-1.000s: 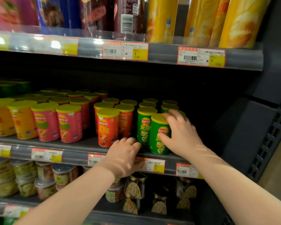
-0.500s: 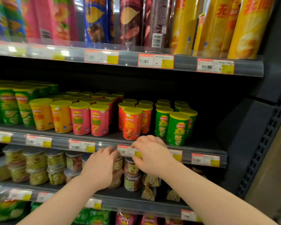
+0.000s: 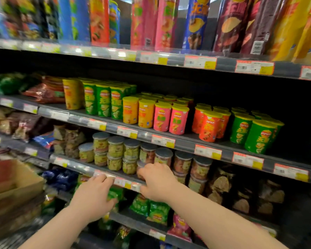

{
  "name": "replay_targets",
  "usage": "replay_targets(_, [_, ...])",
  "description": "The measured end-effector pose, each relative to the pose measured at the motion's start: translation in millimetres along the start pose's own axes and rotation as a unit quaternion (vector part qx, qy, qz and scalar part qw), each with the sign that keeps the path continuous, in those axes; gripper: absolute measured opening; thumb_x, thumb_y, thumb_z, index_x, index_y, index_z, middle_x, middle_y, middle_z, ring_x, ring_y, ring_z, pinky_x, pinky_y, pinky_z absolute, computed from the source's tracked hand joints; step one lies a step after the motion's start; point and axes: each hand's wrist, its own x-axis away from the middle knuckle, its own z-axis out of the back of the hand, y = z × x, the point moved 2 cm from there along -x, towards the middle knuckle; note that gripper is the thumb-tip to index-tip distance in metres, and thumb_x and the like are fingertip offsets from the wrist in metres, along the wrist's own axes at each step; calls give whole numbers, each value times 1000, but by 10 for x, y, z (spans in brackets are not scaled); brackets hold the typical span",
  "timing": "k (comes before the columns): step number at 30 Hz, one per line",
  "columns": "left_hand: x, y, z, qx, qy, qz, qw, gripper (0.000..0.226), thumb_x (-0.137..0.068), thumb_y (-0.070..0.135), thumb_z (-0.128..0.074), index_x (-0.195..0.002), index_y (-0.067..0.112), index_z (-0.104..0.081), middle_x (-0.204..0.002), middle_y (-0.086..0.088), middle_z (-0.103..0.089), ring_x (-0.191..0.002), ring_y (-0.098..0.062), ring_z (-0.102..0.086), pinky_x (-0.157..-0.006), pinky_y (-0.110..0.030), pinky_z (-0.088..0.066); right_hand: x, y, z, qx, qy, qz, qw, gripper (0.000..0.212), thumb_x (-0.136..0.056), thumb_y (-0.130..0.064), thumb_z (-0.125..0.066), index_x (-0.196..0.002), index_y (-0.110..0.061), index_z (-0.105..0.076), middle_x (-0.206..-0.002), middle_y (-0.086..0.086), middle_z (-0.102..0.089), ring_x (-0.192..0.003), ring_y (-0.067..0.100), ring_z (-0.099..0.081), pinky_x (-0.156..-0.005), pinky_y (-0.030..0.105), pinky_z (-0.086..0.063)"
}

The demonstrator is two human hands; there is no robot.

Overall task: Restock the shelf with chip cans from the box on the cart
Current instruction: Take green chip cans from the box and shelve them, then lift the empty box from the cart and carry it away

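Note:
Short chip cans stand in rows on the middle shelf [image 3: 187,141]: green cans [image 3: 258,136] at the right, red-orange cans [image 3: 209,128], pink cans [image 3: 169,119] and yellow cans [image 3: 138,112] further left. My left hand [image 3: 95,194] and my right hand [image 3: 156,180] hover low in front of the shelf below, both empty with fingers loosely curled. A cardboard box [image 3: 13,184] shows at the lower left edge; its contents are hidden.
Tall chip tubes [image 3: 196,22] fill the top shelf. Small lidded jars [image 3: 131,155] are stacked on the shelf behind my hands. Snack bags [image 3: 151,209] lie on the lower shelves and at the left. Dark free space lies right of the green cans.
My right hand has let go of the front green can and both hands have dropped down and back from the middle shelf. The view has swung left, bringing the cardboard box into sight.

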Motion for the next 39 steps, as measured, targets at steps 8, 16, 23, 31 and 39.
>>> replay_targets(8, [772, -957, -100, -5, -11, 110, 994, 60, -87, 58, -46, -137, 28, -36, -137, 5, -40, -127, -19, -40, -100, -32, -40, -397, -1122, -151, -22, -17, 102, 994, 42, -89, -40, -51, -126, -20, -52, -124, 7, -54, -114, 32, -49, -94, 43, -38])
replay_targets(16, [1205, -1688, -261, 10, -33, 218, 975, 58, -86, 57, -48, -133, 25, -40, -129, 2, -44, -121, -22, -44, -93, -36, -41, -966, -1901, -319, -41, -69, 183, 980, 43, -90, -40, -50, -129, -23, -48, -126, 4, -52, -119, 28, -47, -97, 41, -40])
replay_targets(23, [1314, -2482, -322, -6, -61, 322, 945, 56, -85, 56, -50, -131, 24, -42, -128, 0, -46, -121, -23, -45, -97, -37, -41, -1774, -2517, -527, -36, -92, 258, 961, 33, -89, -42, -51, -114, -21, -50, -113, 4, -54, -105, 28, -51, -86, 40, -41])
replay_targets(31, [952, -3297, -302, -7, -68, 390, 918, 59, -87, 55, -48, -137, 24, -37, -132, 0, -44, -122, -22, -44, -98, -36, -41, -2850, -2848, -736, -46, -111, 297, 947, 45, -89, -43, -50, -129, -23, -46, -125, 2, -52, -116, 28, -49, -95, 44, -39])
replay_targets(39, [839, -3860, -383, 5, -69, 444, 893, 62, -87, 56, -49, -139, 25, -35, -138, 1, -42, -126, -20, -41, -104, -36, -37, -3608, -3080, -912, -26, -135, 322, 937, 48, -89, -47, -49, -130, -24, -44, -128, 2, -51, -116, 27, -50, -94, 41, -42])
